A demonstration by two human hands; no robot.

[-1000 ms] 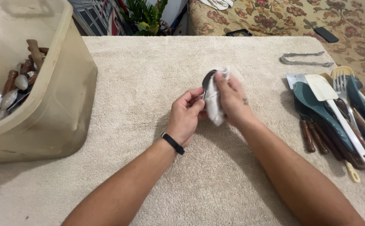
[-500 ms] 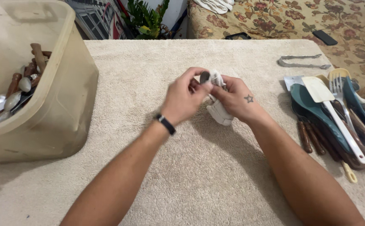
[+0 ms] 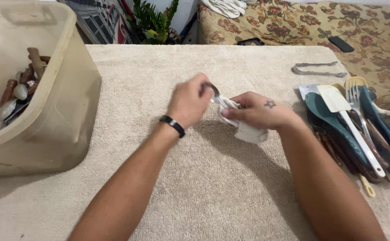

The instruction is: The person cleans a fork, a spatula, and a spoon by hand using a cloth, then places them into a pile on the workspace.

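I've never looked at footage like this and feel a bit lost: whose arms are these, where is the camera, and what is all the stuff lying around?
There is no machine here. The camera sits on a person's head and looks down, so the two bare arms coming up from the bottom are that person's own. The left hand, with a black band at the wrist, pinches a small metal utensil; only its shiny end shows, so I cannot tell which kind. The right hand holds a white cloth bunched around that utensil. Both hands are above a beige towel-like surface. At the left stands a beige plastic tub with spoons and wooden-handled pieces inside. At the right lies a row of kitchen utensils, among them spatulas and a fork, and metal tongs lie beyond them.
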